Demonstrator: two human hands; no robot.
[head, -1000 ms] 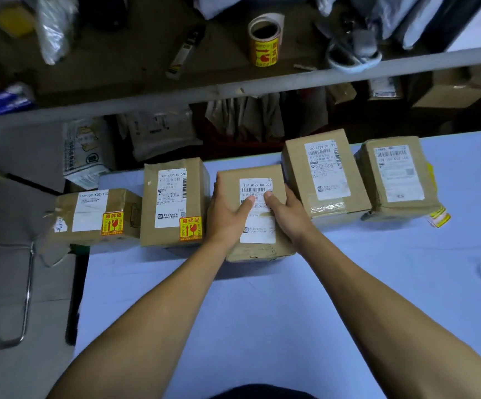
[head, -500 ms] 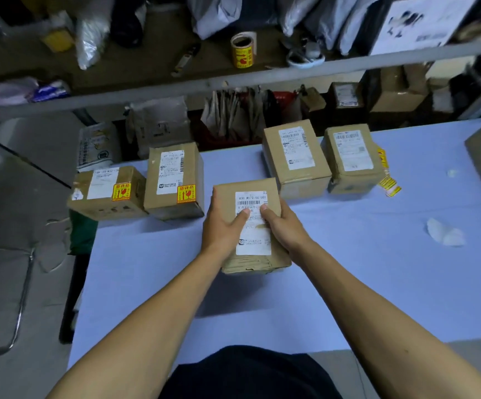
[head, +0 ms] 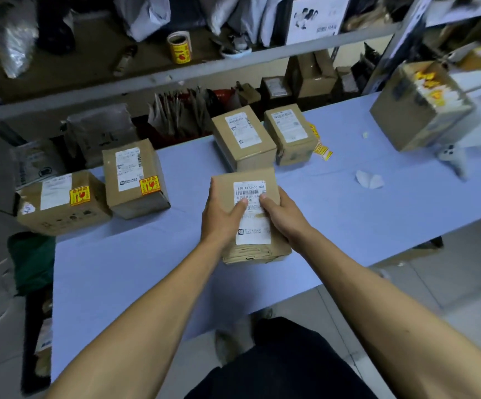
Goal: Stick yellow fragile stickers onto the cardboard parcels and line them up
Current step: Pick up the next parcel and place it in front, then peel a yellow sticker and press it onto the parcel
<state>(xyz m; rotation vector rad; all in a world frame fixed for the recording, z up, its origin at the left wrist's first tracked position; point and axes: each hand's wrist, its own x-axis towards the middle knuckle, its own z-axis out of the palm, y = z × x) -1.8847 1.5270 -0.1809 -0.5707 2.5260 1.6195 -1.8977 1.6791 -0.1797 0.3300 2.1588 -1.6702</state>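
Between both hands I hold a small cardboard parcel (head: pixel 252 249) with a white label, above the blue table (head: pixel 153 272). My left hand (head: pixel 222 214) grips its left side, thumb on the label. My right hand (head: pixel 283 217) grips the right side. Two parcels at the left, one low (head: pixel 60 205) and one taller (head: pixel 135 180), each carry a yellow fragile sticker. Two unstickered parcels (head: pixel 245 139) (head: pixel 291 136) stand at the back. Loose yellow stickers (head: pixel 321 149) lie beside the right one. A sticker roll (head: pixel 180 48) stands on the shelf.
A large box (head: pixel 420 108) with yellow stickers sits at the table's right end, and crumpled white backing paper (head: pixel 370 180) lies near it. A metal shelf rail (head: pixel 147 82) with bags and envelopes runs behind the table. Floor lies to the left and right front.
Both hands have drawn the held parcel out of the row toward me, leaving a gap between the stickered and unstickered parcels. The view has pulled back and shifted right.
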